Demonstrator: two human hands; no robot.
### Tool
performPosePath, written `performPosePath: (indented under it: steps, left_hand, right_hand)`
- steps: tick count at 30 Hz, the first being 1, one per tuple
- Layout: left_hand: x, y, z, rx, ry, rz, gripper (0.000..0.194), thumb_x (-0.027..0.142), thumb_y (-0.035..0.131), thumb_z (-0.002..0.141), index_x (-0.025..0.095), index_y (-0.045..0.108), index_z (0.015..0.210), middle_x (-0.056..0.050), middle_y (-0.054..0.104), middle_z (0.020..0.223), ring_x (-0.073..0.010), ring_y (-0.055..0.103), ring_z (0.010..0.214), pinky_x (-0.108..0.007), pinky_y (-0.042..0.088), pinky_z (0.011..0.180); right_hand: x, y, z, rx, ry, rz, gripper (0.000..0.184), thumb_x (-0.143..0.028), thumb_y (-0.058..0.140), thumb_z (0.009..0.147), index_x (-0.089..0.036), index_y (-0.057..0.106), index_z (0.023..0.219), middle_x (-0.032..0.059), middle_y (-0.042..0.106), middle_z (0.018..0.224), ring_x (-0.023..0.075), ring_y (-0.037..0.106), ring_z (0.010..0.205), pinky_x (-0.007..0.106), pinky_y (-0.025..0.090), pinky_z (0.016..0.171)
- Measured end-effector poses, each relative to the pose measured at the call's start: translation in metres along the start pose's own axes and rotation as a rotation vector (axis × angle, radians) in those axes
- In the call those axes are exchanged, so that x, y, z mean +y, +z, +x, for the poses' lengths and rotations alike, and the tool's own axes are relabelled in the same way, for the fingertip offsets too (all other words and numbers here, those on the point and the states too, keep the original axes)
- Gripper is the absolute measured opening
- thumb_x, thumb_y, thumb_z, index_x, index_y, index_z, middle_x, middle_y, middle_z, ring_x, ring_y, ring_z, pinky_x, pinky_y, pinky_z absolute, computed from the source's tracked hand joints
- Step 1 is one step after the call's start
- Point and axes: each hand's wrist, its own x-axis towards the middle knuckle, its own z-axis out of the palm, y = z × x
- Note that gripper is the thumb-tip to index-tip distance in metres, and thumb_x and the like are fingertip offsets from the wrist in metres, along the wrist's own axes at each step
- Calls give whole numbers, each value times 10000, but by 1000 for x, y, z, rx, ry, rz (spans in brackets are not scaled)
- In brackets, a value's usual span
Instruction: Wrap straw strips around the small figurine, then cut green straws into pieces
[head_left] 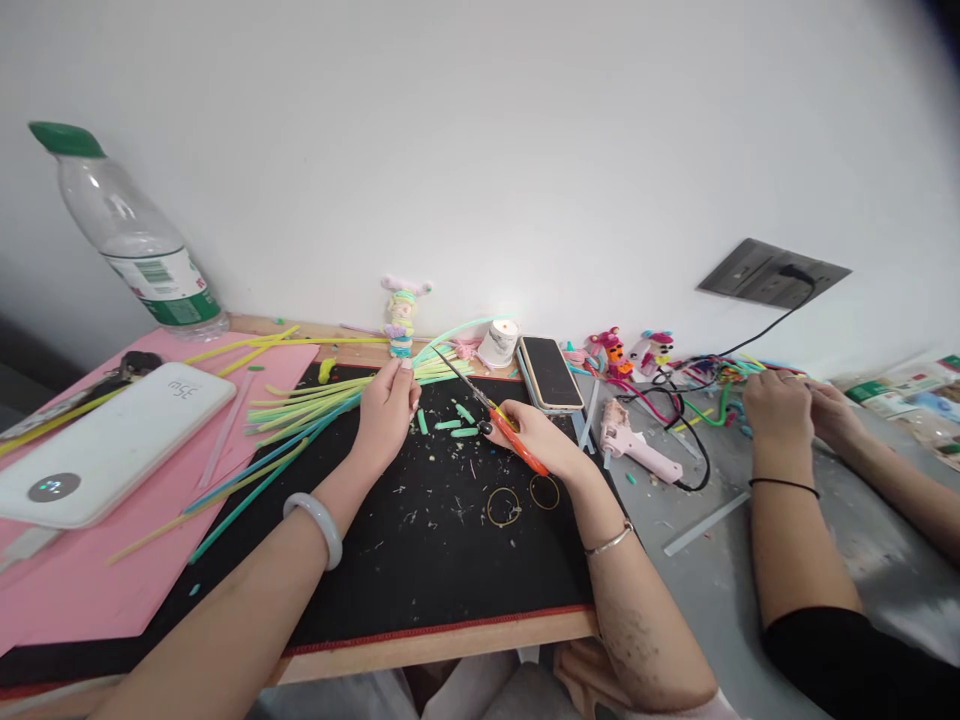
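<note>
My left hand (pixel 388 410) pinches a light green pipe cleaner (pixel 459 327), whose free end arcs up to the right. Orange-handled scissors (pixel 495 410) are in my right hand (pixel 541 438), their blades pointing up and left toward the pipe cleaner, close to my left fingers. Whether the blades touch it I cannot tell. Several short green cut pieces (pixel 448 425) lie between my hands on the black mat (pixel 435 560). Left of my left hand spreads a bundle of yellow-green pipe cleaners (pixel 300 408), with blue and teal ones beside it.
A white power bank (pixel 127 440) rests on pink sheets (pixel 90 590), near a plastic bottle (pixel 142 240). Along the wall stand a small figure (pixel 400 318), a paper cup (pixel 498 344) and a phone (pixel 551 373). Right are a corded glue gun (pixel 637 448) and another person's hands (pixel 780 405).
</note>
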Motion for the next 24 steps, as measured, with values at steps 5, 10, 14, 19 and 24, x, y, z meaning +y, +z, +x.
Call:
performPosePath:
  steps: [5, 10, 14, 19, 24]
  left_hand:
    - [2, 0, -1, 28, 48, 11, 322, 348, 380, 903, 208, 338, 616, 55, 360, 507, -90, 360, 440, -224, 278, 436]
    - [2, 1, -3, -26, 52, 34, 322, 340, 370, 907, 209, 331, 616, 57, 355, 501, -92, 340, 435, -232, 264, 440]
    - [1, 3, -6, -83, 76, 109, 346, 340, 359, 913, 207, 329, 595, 53, 365, 493, -94, 350, 440, -236, 277, 458]
    - [2, 4, -8, -121, 77, 138, 350, 354, 355, 914, 206, 350, 597, 52, 385, 489, -95, 360, 434, -233, 302, 469]
    - [3, 5, -8, -127, 82, 155, 364, 353, 351, 912, 205, 360, 580, 44, 407, 485, -99, 376, 437, -235, 310, 477]
  right_hand:
    - [-6, -3, -4, -80, -37, 8, 362, -496, 554, 753, -187, 377, 690, -49, 364, 668, 95, 305, 604, 207, 271, 520]
    - [-10, 1, -4, -105, -88, 42, 363, -496, 529, 780, -180, 397, 660, -49, 333, 646, 90, 271, 585, 211, 240, 510]
    - [-11, 6, -3, -103, -108, 83, 379, -505, 531, 778, -177, 398, 645, -51, 321, 634, 87, 258, 580, 211, 228, 504]
    - [-12, 9, -3, -97, -102, 139, 377, -504, 523, 781, -173, 402, 650, -47, 318, 636, 83, 269, 571, 207, 216, 493]
    - [-13, 10, -2, -85, -100, 142, 393, -518, 527, 771, -171, 400, 636, -46, 326, 627, 82, 274, 570, 204, 226, 496]
